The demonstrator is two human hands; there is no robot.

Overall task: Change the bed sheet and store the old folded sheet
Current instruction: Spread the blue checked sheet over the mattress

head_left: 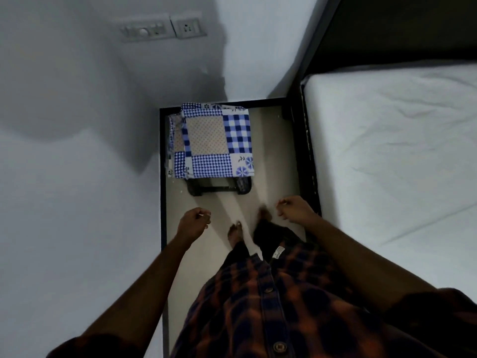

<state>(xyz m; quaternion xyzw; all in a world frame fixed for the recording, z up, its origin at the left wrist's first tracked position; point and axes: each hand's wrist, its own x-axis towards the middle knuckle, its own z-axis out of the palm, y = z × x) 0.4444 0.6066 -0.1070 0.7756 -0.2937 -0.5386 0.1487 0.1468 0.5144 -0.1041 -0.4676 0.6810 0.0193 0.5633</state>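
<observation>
I can read no text from here. The only printed thing I see is a small white tag (pixel 278 252) at the hem of the shirt (pixel 258 306), and its print is too blurred and too small to make out.

I see a folded patchwork cloth sheet (pixel 211 140) with blue and white checks, a tan dotted square and blue flowers. The low plastic stool (pixel 219 189) is black. The wide bed sheet (pixel 387 151) is white. The person's buttoned shirt (pixel 258 306) has orange and dark blue checks.
</observation>
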